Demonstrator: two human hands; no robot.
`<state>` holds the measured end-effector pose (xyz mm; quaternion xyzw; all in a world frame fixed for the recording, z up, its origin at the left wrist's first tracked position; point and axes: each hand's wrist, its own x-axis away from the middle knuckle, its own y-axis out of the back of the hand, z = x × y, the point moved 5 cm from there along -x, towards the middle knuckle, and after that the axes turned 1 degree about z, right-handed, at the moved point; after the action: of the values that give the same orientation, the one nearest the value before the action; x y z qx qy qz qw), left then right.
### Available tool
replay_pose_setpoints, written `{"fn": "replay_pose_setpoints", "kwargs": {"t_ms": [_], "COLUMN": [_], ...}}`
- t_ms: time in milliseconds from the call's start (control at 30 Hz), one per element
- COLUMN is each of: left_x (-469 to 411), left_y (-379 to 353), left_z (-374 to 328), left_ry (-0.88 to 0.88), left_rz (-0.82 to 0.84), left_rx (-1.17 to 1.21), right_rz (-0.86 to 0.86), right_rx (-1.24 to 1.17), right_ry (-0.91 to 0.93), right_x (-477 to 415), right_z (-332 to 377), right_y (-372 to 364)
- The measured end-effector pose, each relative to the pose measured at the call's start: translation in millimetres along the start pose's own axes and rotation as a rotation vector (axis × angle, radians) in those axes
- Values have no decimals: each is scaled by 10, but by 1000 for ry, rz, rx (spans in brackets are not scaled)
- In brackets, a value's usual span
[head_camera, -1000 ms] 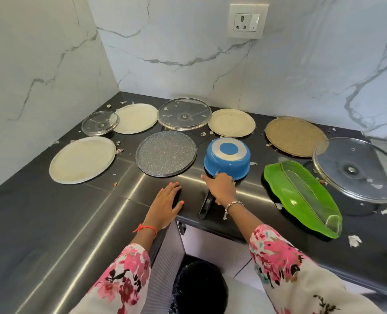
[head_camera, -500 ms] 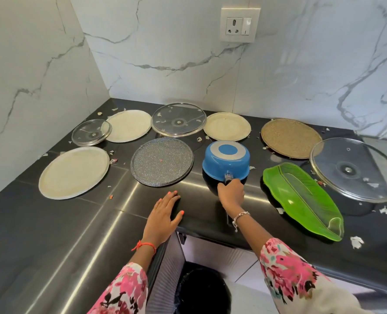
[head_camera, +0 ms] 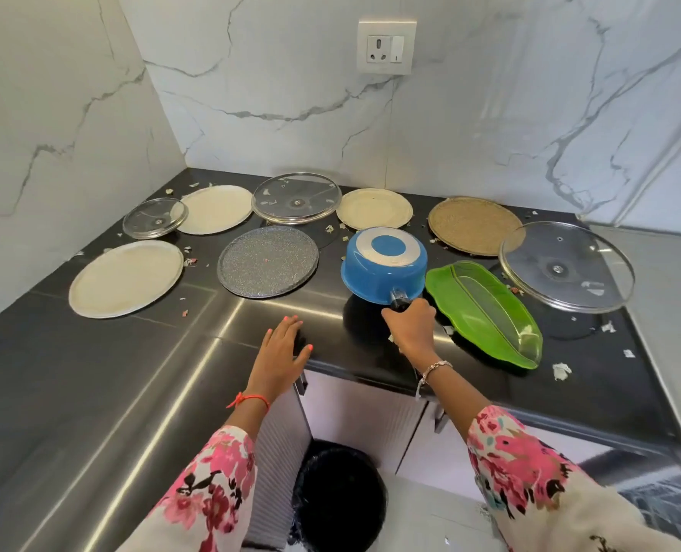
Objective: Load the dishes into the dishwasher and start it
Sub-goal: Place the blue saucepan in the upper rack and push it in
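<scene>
A blue saucepan point(head_camera: 382, 268) is upside down and tilted, lifted off the dark countertop point(head_camera: 92, 392). My right hand point(head_camera: 410, 328) grips its black handle just below the pan. My left hand point(head_camera: 281, 352) rests flat on the counter's front edge, fingers straight. Around the pan lie a speckled grey plate point(head_camera: 268, 262), a green leaf-shaped tray point(head_camera: 486, 312), cream plates point(head_camera: 125, 277) point(head_camera: 216, 209) point(head_camera: 374, 209), a brown plate point(head_camera: 475, 226) and glass lids point(head_camera: 295, 198) point(head_camera: 154, 217) point(head_camera: 567, 266).
Scraps of food litter the counter between the dishes. A black-lined bin point(head_camera: 336, 500) stands on the floor below the counter edge, beside an open cabinet door point(head_camera: 279, 444). Marble walls close the corner, with a power socket point(head_camera: 386, 45) above.
My right hand has raised and tilted the blue saucepan by its handle and shifted it to the right. My left hand has stayed on the counter edge.
</scene>
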<state>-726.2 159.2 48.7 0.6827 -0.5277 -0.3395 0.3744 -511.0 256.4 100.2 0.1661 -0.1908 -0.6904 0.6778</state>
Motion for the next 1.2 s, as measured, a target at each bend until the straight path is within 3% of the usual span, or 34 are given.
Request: {"fn": "replay_pose_setpoints", "kwargs": {"t_ms": [267,567,833,1200], "left_x": [1152,2790,3867,4951], "left_y": [-294,-864,-1341,-2533], "left_z": [-440,-1141,-1935,-3385], "left_ry": [-15,-35,-107,-223], "left_rz": [-31,-27,132,323], "left_rx": [84,109,23,12], "right_rz": [45,73,26,-115], "right_rx": [-15,0,35,56], "right_ry": [104,84,-74,-211], "right_x": [978,2547,3553,4545], "right_z": [-397,-1266,-2096,-3573], "right_y": [513,1387,2321,3985]}}
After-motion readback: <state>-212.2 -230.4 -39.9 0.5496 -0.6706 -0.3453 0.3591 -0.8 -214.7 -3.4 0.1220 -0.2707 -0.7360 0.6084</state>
